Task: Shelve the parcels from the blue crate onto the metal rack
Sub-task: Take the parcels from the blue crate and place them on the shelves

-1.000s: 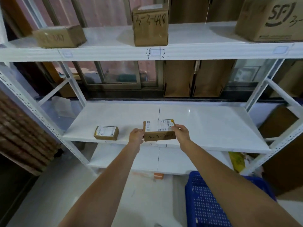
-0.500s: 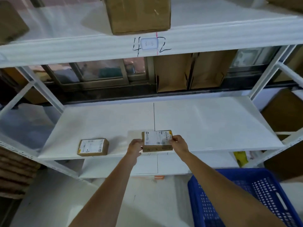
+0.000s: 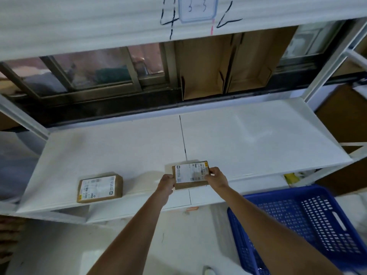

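Note:
A small brown parcel [image 3: 189, 173] with a white label on top lies flat at the front edge of the white rack shelf [image 3: 248, 135], near its middle seam. My left hand [image 3: 166, 184] grips the parcel's left end and my right hand [image 3: 216, 178] grips its right end. A second small labelled parcel [image 3: 99, 188] lies on the same shelf to the left, apart from my hands. The blue crate [image 3: 309, 221] stands on the floor at lower right; the part of its inside that I see holds nothing.
The upper shelf's front edge [image 3: 99, 22] carries a label reading 3-3 and hand-drawn marks. Flattened cardboard [image 3: 224, 66] leans against the window behind the rack. A lower shelf [image 3: 139, 209] shows under the front edge. White rack posts stand at both sides.
The parcel has gone from tilted up with its front face showing to lying flat at the shelf's front edge. My view has come closer and tipped downward; more of the crate shows.

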`<state>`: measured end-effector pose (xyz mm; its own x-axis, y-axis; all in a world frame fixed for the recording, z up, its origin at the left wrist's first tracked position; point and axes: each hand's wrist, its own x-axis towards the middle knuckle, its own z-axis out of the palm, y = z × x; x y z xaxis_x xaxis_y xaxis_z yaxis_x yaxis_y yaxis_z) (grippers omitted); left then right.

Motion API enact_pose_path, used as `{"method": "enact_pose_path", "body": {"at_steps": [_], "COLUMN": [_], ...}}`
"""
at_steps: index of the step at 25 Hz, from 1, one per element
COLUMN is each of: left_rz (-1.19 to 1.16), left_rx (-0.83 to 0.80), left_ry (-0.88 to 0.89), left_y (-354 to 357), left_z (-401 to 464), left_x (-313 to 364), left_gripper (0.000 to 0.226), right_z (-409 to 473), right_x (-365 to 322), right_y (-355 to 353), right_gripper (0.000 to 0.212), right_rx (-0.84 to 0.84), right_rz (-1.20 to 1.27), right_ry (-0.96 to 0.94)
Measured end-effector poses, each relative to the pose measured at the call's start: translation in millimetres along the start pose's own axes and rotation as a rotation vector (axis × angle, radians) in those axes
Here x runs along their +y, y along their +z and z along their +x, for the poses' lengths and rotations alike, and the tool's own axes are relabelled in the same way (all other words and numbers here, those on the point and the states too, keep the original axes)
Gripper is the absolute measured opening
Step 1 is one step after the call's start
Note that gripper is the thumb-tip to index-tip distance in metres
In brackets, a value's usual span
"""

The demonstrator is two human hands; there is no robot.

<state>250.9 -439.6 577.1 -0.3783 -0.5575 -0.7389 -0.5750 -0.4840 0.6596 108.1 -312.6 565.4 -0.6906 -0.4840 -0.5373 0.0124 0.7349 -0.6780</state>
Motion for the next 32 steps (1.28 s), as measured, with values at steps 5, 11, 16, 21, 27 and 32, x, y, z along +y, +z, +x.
{"method": "enact_pose_path", "body": {"at_steps": [5, 11, 16, 21, 27, 32], "left_rz": [-0.008, 0.021, 0.083, 0.097, 0.241, 0.333], "left_rx": [0.000, 0.049, 0.127, 0.171, 0.157, 0.175], "left_ry": [-0.032, -0.047, 0.013, 0.160, 0.343, 0.476], "left_y": [-1.4, -17.9, -29.9, -42.0, -63.9, -113.7], "left_z": [3.0, -9.2, -40.3, -88.2, -147.0, -205.5], "left_x": [-4.5, 1.4, 23.2, 59.2, 103.9, 128.8], "left_gripper": [0.017, 0.023, 0.043, 0.018, 0.033, 0.028], "right_z": [4.6, -6.8, -24.9, -47.2, -87.8, -149.3], "right_x": [0.9, -1.1, -15.9, -54.2, -125.9, -183.5], "right_y": [5.8, -8.7, -39.3, -70.5, -96.2, -88.3], "right_gripper": [0.043, 0.071, 0.072, 0.067, 0.056, 0.054], "right_rx": [0.003, -0.002, 0.029, 0.002, -0.029, 0.002], "right_rz": [-0.015, -0.099, -0.100, -0.084, -0.114, -0.101], "right_ry": [-0.030, -0.051, -0.081, -0.161, -0.276, -0.378]}}
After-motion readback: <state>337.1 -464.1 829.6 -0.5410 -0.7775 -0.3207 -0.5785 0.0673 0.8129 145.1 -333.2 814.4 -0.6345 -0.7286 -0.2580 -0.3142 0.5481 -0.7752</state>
